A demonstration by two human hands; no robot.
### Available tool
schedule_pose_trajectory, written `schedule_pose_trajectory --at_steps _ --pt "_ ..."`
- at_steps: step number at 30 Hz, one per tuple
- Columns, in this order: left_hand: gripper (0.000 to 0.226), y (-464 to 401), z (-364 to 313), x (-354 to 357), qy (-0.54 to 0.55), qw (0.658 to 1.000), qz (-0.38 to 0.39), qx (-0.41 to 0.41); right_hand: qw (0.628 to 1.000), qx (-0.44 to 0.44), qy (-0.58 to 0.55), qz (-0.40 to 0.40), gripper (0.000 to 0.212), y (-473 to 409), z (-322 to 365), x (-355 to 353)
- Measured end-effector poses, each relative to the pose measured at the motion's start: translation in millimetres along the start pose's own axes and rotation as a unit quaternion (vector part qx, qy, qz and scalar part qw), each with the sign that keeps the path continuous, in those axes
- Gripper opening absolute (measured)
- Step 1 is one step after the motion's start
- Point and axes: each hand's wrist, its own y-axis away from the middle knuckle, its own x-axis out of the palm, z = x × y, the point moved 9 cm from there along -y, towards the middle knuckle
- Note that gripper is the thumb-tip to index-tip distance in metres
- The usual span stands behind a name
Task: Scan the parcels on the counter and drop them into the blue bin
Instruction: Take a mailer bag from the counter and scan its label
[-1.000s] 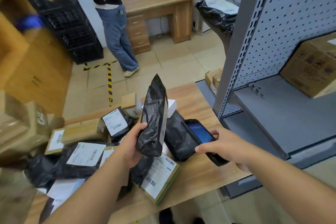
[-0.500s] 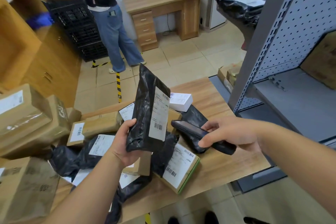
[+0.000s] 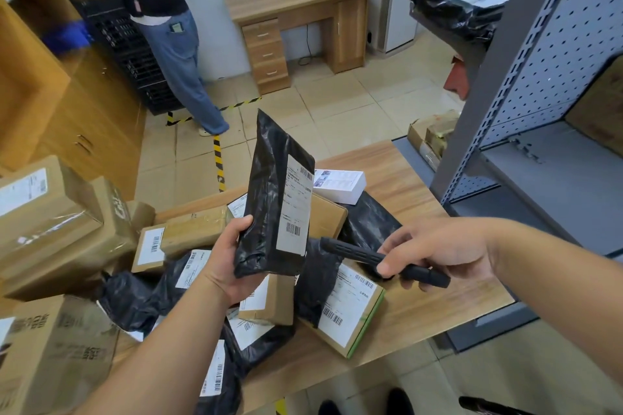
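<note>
Scanning is the step in hand: over the wooden bench (image 3: 414, 178) heaped with roughly a dozen parcels, the left hand (image 3: 232, 263) is gripping one black poly mailer (image 3: 269, 199) upright, label facing the right hand (image 3: 438, 253), which is clasping one black handheld scanner (image 3: 354, 251). Next, probably aiming at the barcode; no blue bin is showing.

Just one view here, a wide-angle head cam looking forward and down from standing height. It sits close over the parcel-covered light wooden counter (image 3: 421, 300), both forearms reaching in from the bottom edge. Further out it catches the beige tiled floor (image 3: 337, 111), and the grey perforated metal shelving (image 3: 539, 77) fills the right side.
</note>
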Motion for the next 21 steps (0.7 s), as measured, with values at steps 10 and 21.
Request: schedule_pose_trajectory --at_steps 10,21 --pt "0.044 -1 -4 -8 0.004 1.000 0.025 -0.001 1.000 0.007 -0.018 -0.001 0.073 -10 2 6" --pt "0.045 5 -4 -21 -0.004 0.999 0.036 0.007 0.999 0.003 -0.037 -0.031 0.049 -12 9 21"
